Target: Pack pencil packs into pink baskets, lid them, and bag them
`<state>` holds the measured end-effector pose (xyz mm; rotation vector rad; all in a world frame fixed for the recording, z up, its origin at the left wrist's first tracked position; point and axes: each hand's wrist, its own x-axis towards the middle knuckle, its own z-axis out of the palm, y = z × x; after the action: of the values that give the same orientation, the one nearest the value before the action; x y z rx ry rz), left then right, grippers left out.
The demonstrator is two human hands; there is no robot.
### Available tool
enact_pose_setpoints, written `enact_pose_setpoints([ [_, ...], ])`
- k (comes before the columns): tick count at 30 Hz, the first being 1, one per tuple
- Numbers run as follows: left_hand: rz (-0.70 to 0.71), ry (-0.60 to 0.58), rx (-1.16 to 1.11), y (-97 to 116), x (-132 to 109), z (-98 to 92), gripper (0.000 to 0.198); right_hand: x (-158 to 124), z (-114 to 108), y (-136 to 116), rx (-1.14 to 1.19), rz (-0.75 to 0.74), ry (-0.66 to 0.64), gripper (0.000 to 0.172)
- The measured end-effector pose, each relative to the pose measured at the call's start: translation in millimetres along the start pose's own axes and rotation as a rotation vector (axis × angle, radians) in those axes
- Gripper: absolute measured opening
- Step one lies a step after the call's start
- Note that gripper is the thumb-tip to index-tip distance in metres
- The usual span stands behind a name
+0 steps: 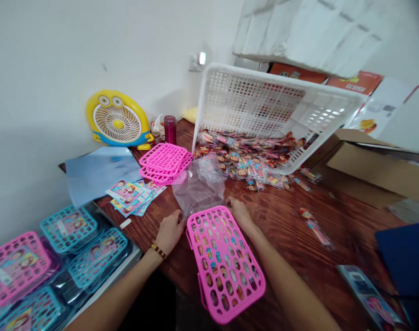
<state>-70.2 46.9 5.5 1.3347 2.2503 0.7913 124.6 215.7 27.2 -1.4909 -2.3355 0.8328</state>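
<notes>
A clear plastic bag (198, 186) lies spread on the table, its near edge stretched between my two hands. My left hand (168, 233), with a beaded bracelet at the wrist, pinches the bag's left side. On the right side, my right hand (238, 212) has its fingers closed at the bag's edge. Between my forearms sits a pink plastic basket (226, 262) with its perforated lid on, its far end at the bag's mouth. Small colourful packets show through the lid's holes. The basket's handle hangs along its left side.
A white crate (281, 87) tips toward me, spilling small doll-figure packets (243, 161). Pink lids (166, 161) and printed cards (133, 197) lie left, near a yellow fan (119, 120) and a bottle (169, 129). Bagged baskets (69, 227) fill the lower left. A cardboard box (375, 170) stands right.
</notes>
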Motion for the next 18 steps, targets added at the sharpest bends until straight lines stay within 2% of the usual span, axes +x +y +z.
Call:
enact_pose_setpoints([
  [4,-0.05,-0.005,-0.144,9.8,-12.1,9.3,0.009,-12.3,21.4,18.0,0.223,0.05,-0.025,0.008],
  [7,-0.088,0.018,-0.264,13.8,-19.1,13.7,0.008,-19.0,31.2,22.6,0.364,0.084,-0.007,0.012],
  [14,-0.153,0.055,-0.556,18.9,-34.9,21.1,0.021,-53.0,41.0,29.4,0.58,0.172,0.065,0.018],
  [18,-0.207,0.005,-0.72,20.1,-30.6,27.8,0.024,-72.7,42.8,41.1,0.608,0.242,0.157,0.021],
])
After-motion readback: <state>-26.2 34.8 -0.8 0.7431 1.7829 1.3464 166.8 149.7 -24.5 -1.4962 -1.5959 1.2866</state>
